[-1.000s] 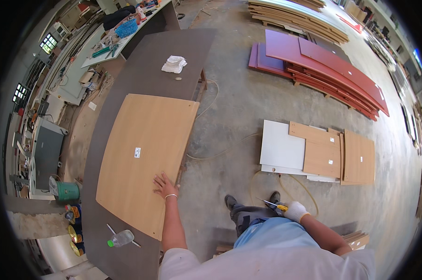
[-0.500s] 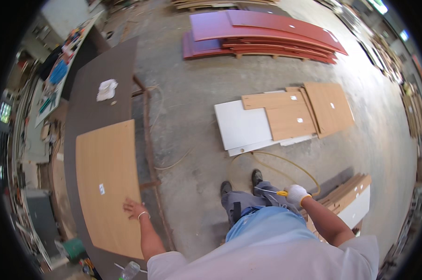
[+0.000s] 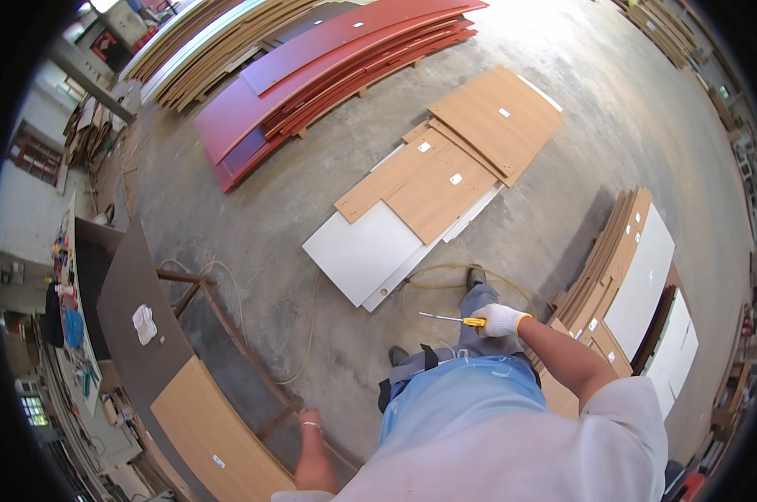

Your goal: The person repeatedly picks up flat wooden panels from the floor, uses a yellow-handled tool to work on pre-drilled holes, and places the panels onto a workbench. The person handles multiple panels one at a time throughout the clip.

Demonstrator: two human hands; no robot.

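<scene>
My right hand (image 3: 500,320), in a white knit glove with a yellow cuff, is closed around the yellow handle of a screwdriver (image 3: 447,317). Its long metal shaft points left, in front of my legs. My bare left hand (image 3: 310,416), with a thin band at the wrist, hangs beside the workbench edge, apart from the wood-coloured panel (image 3: 215,435). How its fingers are held does not show. That panel, with a small white label, lies flat on the dark brown bench top (image 3: 136,293). A crumpled white cloth (image 3: 144,324) rests farther along the bench.
Ahead on the floor lie wood-coloured boards (image 3: 496,125) over white ones (image 3: 362,255). Red panels (image 3: 312,84) are stacked beyond them. More boards (image 3: 613,259) lean upright at my right. A yellowish hose (image 3: 445,266) loops near my feet. The bench has a rusty metal frame (image 3: 236,339).
My view and body have turned right. My left hand has come off the panel and now hangs beside the bench. The screwdriver, still in my right hand, shows its full shaft.
</scene>
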